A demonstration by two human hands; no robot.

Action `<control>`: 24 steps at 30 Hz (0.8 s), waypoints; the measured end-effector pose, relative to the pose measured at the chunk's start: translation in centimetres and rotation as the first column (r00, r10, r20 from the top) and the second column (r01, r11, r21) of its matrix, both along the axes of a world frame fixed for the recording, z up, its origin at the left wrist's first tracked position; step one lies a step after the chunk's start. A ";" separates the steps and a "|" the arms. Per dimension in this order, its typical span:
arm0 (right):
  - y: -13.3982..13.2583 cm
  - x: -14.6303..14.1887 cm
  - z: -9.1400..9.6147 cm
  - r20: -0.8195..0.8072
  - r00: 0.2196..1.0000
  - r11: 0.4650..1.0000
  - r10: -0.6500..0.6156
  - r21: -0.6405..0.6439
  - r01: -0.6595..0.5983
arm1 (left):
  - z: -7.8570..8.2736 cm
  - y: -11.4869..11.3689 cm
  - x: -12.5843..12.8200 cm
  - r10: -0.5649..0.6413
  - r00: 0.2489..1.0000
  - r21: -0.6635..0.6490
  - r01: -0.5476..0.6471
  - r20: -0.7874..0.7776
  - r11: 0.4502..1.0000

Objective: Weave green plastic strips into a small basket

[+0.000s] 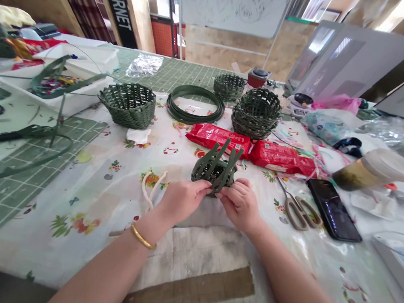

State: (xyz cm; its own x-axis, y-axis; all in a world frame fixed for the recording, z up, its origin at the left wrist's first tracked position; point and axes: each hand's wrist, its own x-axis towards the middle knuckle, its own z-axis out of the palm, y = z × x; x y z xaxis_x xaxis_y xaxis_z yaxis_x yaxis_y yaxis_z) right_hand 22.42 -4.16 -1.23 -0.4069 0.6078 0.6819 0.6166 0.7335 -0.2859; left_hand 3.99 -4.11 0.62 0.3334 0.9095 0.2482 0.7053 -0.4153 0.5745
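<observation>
Both hands, the left hand and right hand, pinch the half-woven green basket at mid-bench (loose strips poking upward); I'd keep it steady and pull each strip snug while weaving

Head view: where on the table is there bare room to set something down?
Bare floral cloth lies left of the left hand, between the white cord and the green cutting mat, and again right of the right forearm, below the phone. The back is crowded with finished baskets, red packets and scissors.
</observation>
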 end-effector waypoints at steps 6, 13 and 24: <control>0.0 0.0 -0.1 0.006 1.000 1.000 -0.015 -0.010 0.015 | -0.4 0.2 -0.2 -0.070 0.978 -0.143 0.099 0.198 0.985; 0.1 0.7 -0.5 0.004 1.000 1.000 0.014 -0.020 -0.013 | -1.2 0.5 0.5 -0.014 0.969 -0.050 0.028 0.245 0.998; 0.2 2.9 -0.8 -0.174 0.983 0.998 -0.056 -0.041 0.050 | -0.8 0.5 0.5 -0.007 0.984 -0.026 0.012 0.175 1.000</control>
